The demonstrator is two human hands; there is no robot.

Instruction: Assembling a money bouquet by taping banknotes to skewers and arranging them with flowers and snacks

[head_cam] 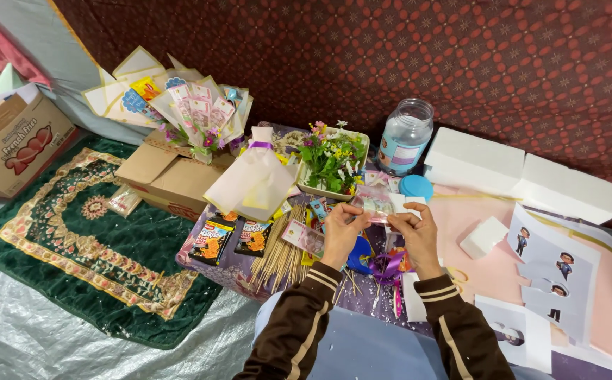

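Observation:
My left hand point(342, 232) and my right hand point(416, 236) are raised together over the low work surface, each pinching one end of a small clear plastic sleeve point(375, 204) with a pinkish paper note inside. Both arms wear dark brown sleeves with tan stripes. Just under the hands lie a bundle of thin wooden skewers point(283, 253), a purple ribbon bow point(388, 266) and another wrapped pink note point(304, 238). A tray of small artificial flowers point(333, 160) stands right behind the hands.
A clear glass jar point(405, 136) and its blue lid point(416, 187) stand behind. White foam blocks point(517, 172) lie at right, above paper cutout figures point(556, 271). Snack packets point(230, 241), a cardboard box point(158, 176) with a paper bouquet point(193, 112) and a green rug point(80, 239) are left.

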